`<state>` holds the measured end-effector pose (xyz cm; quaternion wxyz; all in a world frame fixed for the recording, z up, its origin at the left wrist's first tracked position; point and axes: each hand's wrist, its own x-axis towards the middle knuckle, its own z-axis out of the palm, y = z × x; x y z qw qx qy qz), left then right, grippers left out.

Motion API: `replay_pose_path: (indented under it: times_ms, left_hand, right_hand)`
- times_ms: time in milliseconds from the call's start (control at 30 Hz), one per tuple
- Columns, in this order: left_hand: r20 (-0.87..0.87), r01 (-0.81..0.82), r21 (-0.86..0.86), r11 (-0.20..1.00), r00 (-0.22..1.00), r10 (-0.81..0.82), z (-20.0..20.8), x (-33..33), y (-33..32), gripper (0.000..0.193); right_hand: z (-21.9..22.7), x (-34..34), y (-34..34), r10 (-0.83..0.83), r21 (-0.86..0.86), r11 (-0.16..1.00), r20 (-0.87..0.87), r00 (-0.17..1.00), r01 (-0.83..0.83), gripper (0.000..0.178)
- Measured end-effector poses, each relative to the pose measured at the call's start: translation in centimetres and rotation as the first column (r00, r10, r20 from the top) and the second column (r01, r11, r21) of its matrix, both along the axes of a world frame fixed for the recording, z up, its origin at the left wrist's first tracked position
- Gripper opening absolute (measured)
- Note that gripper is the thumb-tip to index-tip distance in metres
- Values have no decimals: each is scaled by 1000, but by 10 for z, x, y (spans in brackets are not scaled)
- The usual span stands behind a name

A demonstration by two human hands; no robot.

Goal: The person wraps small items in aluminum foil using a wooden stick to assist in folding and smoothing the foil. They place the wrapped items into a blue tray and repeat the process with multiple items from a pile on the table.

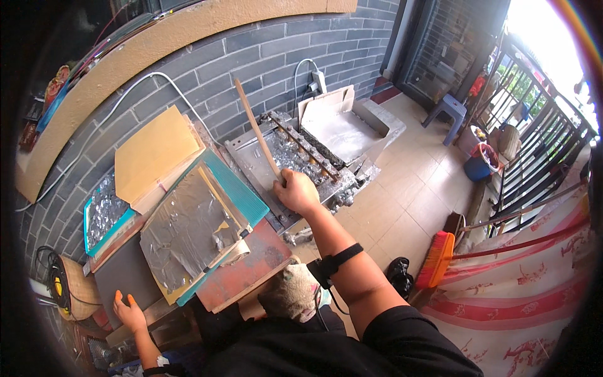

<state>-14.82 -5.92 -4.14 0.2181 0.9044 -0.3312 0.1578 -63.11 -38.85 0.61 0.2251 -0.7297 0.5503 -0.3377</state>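
Note:
My right hand (296, 191) is wrapped round the lower end of a long wooden stick (254, 129), which tilts up toward the brick wall. It is over the near side of a grey metal machine (251, 166) strewn with silvery scraps. My left hand (129, 312) rests at the near edge of a dark flat board (129, 273), fingers apart and orange covers on some fingertips. Between my hands a sheet with crumpled silvery film (191, 229) lies on a teal ribbed board (242, 195). Under these is a worn reddish board (264, 267).
A stack of tan sheets (154, 160) and a teal tray (90, 235) of silvery flakes are at the left. Beyond the machine stands a pale box (345, 132). An orange broom (436, 257), a blue bucket (480, 166) and a stool (447, 110) are at the right.

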Motion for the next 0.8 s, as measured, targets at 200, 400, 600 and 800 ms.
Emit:
replay_pose_path:
  times_ms: [200, 400, 600, 800]
  left_hand:
    - [-3, 0, 10, 1000, 1000, 0, 3, -4, 0, 39]
    - [-26, -22, 17, 1000, 999, 23, 5, -7, -1, 39]
    - [-9, -21, 30, 999, 1000, 22, 6, -5, 3, 39]
    - [-9, -14, 33, 999, 1000, 14, 10, -11, 1, 39]
  right_hand:
    - [4, -1, 0, 26, 58, 998, -39, 999, -24, 24]
    - [-4, 1, -3, 7, -35, 999, -20, 1000, -8, 25]
    - [-5, 2, -2, 9, -36, 999, -31, 999, -10, 25]
    - [2, 2, 0, 10, 14, 1000, -66, 998, -9, 25]
